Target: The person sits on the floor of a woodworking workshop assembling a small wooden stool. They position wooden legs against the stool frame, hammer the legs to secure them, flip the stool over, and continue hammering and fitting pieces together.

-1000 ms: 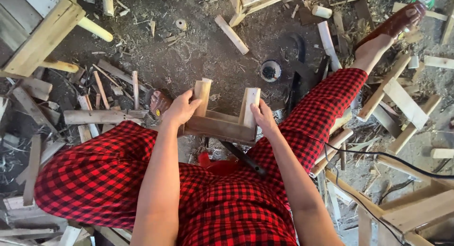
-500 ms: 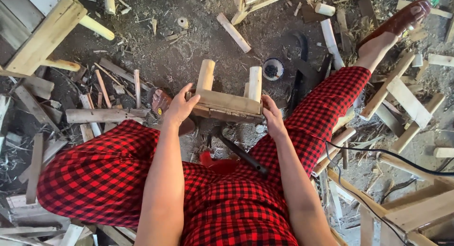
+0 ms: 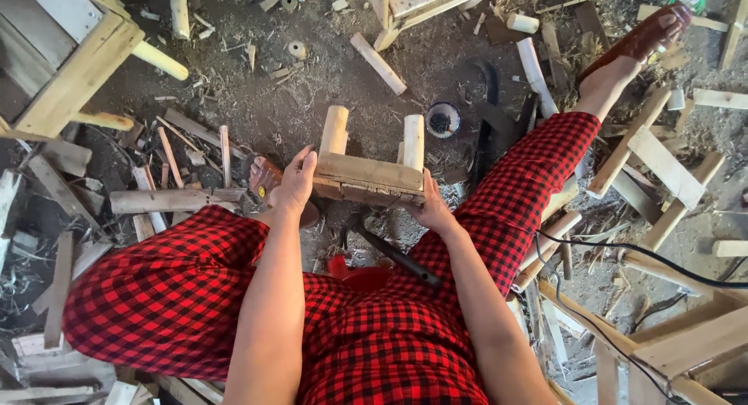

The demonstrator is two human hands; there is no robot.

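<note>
Held between both hands above the lap: a small wooden frame, two round pegs pointing away toward the dirt floor. Left hand clasped on its left end, fingers curled over the top board. Right hand gripping the right end from below. Just beyond, a small round tin among wood scraps.

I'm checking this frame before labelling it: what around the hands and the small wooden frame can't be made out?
Head view:
- Right hand: its fingers are hidden under the wooden frame.
- Frame's underside and joints: turned away from the camera.
- Dark handled tool: its head is hidden by the frame and right hand.
- Small round tin: contents too small to tell.
- Left hand: palm is pressed against the frame's end.
</note>
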